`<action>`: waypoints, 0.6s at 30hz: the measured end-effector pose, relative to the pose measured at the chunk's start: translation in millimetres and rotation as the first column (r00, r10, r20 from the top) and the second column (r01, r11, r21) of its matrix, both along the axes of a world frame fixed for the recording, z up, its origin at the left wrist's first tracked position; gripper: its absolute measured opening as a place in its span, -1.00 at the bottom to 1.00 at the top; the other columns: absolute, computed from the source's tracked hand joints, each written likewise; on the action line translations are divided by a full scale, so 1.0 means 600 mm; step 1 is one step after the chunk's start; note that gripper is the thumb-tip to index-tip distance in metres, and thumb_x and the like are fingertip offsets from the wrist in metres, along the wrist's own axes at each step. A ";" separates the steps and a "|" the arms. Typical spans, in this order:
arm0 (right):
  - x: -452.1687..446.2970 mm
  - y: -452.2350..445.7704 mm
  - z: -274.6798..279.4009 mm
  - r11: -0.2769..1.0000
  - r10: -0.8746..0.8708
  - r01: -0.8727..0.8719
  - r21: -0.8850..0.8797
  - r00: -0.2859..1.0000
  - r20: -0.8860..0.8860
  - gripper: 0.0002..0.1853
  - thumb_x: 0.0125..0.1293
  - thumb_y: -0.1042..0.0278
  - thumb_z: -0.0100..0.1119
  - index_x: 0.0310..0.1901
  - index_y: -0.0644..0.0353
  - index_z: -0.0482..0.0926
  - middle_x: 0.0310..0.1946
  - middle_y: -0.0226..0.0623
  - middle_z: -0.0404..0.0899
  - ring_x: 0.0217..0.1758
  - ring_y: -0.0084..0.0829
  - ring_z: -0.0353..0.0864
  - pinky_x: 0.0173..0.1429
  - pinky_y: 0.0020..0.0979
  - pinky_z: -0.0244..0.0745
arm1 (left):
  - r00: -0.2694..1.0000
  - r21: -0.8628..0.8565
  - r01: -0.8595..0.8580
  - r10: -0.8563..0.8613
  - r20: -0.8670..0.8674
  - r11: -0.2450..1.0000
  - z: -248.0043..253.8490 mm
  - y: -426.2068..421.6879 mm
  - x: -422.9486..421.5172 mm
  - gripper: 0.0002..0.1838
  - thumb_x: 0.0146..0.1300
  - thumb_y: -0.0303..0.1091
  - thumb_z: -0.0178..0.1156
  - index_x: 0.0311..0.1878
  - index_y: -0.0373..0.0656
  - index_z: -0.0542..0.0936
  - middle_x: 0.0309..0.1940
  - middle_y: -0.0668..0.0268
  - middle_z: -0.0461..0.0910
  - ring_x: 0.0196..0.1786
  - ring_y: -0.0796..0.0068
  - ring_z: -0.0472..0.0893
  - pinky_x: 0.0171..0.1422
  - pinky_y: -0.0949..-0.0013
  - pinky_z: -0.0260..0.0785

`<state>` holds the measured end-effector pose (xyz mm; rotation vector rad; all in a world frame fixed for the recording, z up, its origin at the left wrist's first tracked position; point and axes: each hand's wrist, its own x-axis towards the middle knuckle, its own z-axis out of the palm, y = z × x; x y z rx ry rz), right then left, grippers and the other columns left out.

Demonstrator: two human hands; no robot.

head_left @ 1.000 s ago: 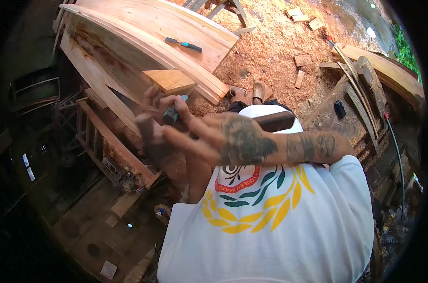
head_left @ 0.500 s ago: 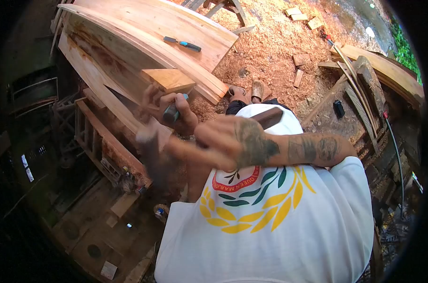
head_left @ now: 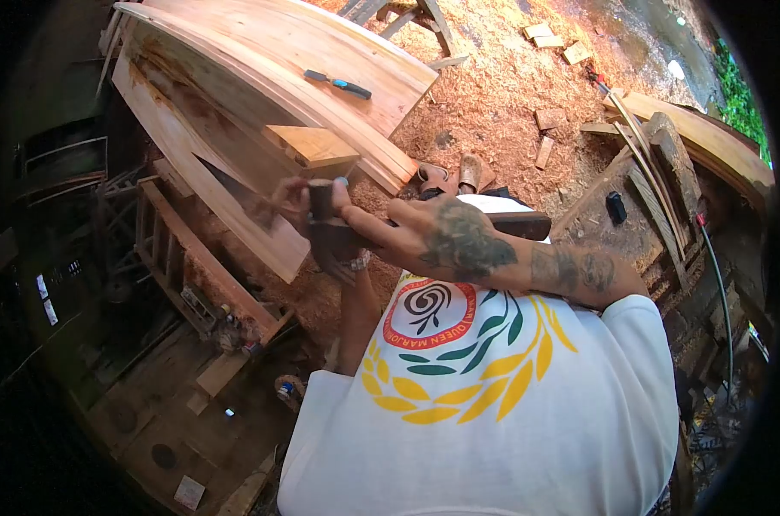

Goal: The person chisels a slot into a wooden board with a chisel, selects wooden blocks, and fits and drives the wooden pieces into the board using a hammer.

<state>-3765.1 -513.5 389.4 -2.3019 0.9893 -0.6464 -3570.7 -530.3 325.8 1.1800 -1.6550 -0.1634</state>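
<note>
My right hand [head_left: 398,230], on the tattooed arm, is closed, its fingers reaching left to a small dark block [head_left: 321,199]. A long dark wooden piece [head_left: 524,226] sticks out behind the right wrist; the hands hide how it joins the block. My left hand [head_left: 338,260] is wrapped round the block's lower part, partly in shadow. Something small and blue-green shows at the block's top. Just beyond the hands are a squared wood block [head_left: 317,146] and the tapered end of a pale plank [head_left: 278,249].
A blue-and-black handled tool [head_left: 340,84] lies on a wide curved board [head_left: 381,60]. Wood shavings [head_left: 493,95] and offcuts cover the ground near my feet. Boards [head_left: 699,138] and a cable [head_left: 721,284] are at the right; a wooden frame [head_left: 209,258] stands at the left.
The right hand was blurred and moving around the left; now the two hands are together at the dark block. The long dark piece has shifted its tilt. The dark green cylinder is no longer distinguishable.
</note>
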 end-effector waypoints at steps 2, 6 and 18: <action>-0.026 0.009 -0.001 0.986 0.045 -0.053 0.159 0.998 0.052 -0.39 0.27 0.19 0.36 0.36 -0.03 0.42 -0.44 -0.42 0.49 -0.49 -0.33 0.66 -0.41 -0.22 0.58 | 0.979 0.022 -0.023 0.027 -0.202 0.999 -0.014 0.005 0.004 -0.86 0.22 -0.34 0.13 -0.43 -0.12 0.46 -0.33 0.25 0.48 -0.24 0.38 0.49 0.00 0.22 0.44; -0.067 0.024 -0.031 0.933 -0.030 0.028 0.360 1.000 -0.002 -0.38 0.26 0.23 0.37 0.36 0.00 0.42 -0.41 -0.26 0.61 -0.41 -0.19 0.70 -0.33 -0.19 0.61 | 0.368 0.271 -0.217 0.336 -0.867 0.938 -0.042 -0.004 0.074 -0.82 0.22 -0.32 0.10 -0.49 -0.06 0.40 -0.49 0.31 0.44 -0.40 0.42 0.46 -0.12 0.25 0.47; -0.167 0.016 -0.126 0.832 -0.421 0.404 0.381 0.906 -0.040 -0.48 0.35 0.36 0.30 0.32 0.14 0.45 -0.35 -0.12 0.66 -0.35 -0.23 0.69 -0.25 -0.29 0.56 | 0.900 0.642 -0.204 0.400 -0.174 0.739 -0.187 -0.044 0.183 -0.75 0.35 -0.19 0.33 -0.15 -0.19 0.64 -0.41 0.37 0.61 -0.41 0.58 0.54 -0.33 0.38 0.41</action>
